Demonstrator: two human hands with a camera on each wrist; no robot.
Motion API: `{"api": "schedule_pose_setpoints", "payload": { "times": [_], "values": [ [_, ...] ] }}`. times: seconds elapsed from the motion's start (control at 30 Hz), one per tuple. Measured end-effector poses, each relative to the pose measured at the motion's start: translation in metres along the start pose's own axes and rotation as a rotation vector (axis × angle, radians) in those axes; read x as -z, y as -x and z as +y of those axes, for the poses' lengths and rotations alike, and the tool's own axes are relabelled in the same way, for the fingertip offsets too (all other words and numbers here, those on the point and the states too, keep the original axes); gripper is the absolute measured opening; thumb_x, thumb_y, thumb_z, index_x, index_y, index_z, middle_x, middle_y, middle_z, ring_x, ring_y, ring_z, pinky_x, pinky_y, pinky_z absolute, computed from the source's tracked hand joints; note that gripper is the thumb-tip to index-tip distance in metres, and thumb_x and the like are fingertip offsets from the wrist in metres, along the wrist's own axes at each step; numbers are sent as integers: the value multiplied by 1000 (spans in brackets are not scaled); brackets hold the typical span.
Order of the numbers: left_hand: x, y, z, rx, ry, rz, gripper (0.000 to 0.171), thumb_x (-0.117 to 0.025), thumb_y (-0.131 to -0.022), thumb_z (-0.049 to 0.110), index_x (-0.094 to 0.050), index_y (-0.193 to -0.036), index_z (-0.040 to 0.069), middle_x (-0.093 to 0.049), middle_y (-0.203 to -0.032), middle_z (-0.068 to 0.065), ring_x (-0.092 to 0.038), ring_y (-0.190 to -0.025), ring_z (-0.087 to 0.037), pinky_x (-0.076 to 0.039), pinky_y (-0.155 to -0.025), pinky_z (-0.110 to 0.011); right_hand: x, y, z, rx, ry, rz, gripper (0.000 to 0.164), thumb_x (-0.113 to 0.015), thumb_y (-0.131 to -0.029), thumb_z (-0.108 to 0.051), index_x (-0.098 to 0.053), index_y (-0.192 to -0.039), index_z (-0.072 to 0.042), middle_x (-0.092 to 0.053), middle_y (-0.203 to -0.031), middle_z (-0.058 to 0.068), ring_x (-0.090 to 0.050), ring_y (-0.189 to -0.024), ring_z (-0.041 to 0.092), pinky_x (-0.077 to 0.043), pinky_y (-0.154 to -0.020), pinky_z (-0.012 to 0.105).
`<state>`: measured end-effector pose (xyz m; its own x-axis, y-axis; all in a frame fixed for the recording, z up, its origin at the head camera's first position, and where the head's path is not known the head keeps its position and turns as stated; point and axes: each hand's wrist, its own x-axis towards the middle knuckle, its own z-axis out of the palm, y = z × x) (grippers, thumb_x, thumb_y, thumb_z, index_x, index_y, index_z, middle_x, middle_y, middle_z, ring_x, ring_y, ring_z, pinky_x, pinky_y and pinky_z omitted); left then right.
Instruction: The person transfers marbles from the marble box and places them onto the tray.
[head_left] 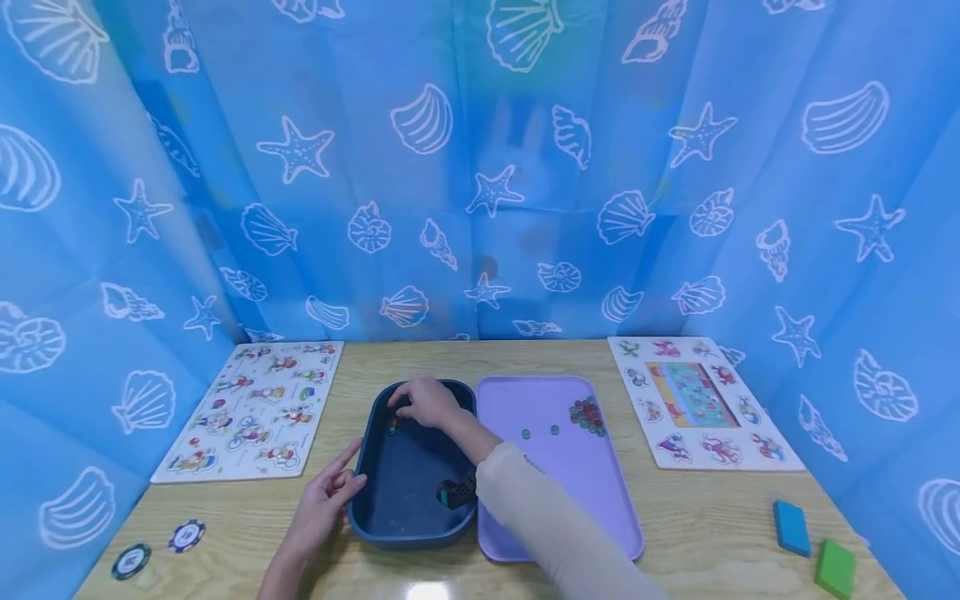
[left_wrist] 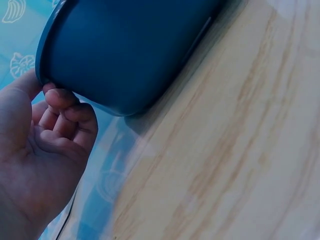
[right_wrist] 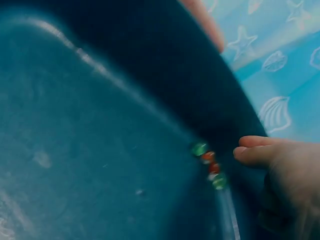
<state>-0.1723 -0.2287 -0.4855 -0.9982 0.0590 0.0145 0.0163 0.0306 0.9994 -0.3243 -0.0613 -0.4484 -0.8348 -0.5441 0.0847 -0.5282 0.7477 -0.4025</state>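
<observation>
A dark blue bin (head_left: 408, 543) stands in front of me. My left hand (head_left: 322, 504) holds its left wall near the front, thumb at the rim and the lower fingers curled outside; the left wrist view shows the fingertips right at the rim. My right hand (head_left: 427, 402) reaches inside at the far left corner. In the right wrist view, that hand's thumb and forefinger (right_wrist: 255, 150) point toward a short row of small glass marbles (right_wrist: 200, 149), green and orange-red, along the bin's floor edge. Nothing shows between those fingertips; the other fingers are in shadow.
A purple tray (head_left: 540, 396) sits right of the bin, with a cluster of red and green marbles (head_left: 587, 416) and two single green ones. Picture boards (head_left: 255, 408) flank both sides. Poker chips (head_left: 187, 536) lie front left, blue (head_left: 792, 527) and green blocks (head_left: 836, 568) front right.
</observation>
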Motion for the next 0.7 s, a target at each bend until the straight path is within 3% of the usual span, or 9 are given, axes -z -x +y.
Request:
{"api": "schedule_pose_setpoints", "payload": {
  "times": [0.1,0.43,0.57,0.7],
  "values": [
    [-1,-1,0,-3,8,-7,54,-56,-88,13,-34,-138,12,-37,-60,6,-36,-43,-6,-35,-42,-19,-5,1,2,-34,44,-10,15,-64,-83,-26,-68,-97,-32,-63,-105,-10,-57,-97,13,-46,-76,28],
    [-2,-4,-1,10,9,1,55,-57,-88,15,-34,-138,15,-37,-59,7,-35,-42,-5,-35,-42,-18,-10,2,10,-73,113,-54,11,-64,-82,-29,-68,-92,-31,-62,-100,-9,-58,-92,13,-47,-75,29],
    [-2,-3,-3,9,3,11,55,-56,-88,14,-34,-138,15,-37,-59,6,-37,-42,-6,-36,-42,-18,-3,6,8,-23,98,-45,10,-64,-82,-29,-68,-92,-29,-63,-97,-10,-58,-88,11,-46,-77,28],
    [-1,-3,-4,22,3,19,54,-56,-88,14,-35,-138,15,-39,-59,6,-38,-43,-7,-36,-42,-18,15,16,3,85,34,-19,11,-64,-83,-29,-67,-93,-28,-62,-84,-10,-52,-68,6,-42,-63,21]
  ]
}}
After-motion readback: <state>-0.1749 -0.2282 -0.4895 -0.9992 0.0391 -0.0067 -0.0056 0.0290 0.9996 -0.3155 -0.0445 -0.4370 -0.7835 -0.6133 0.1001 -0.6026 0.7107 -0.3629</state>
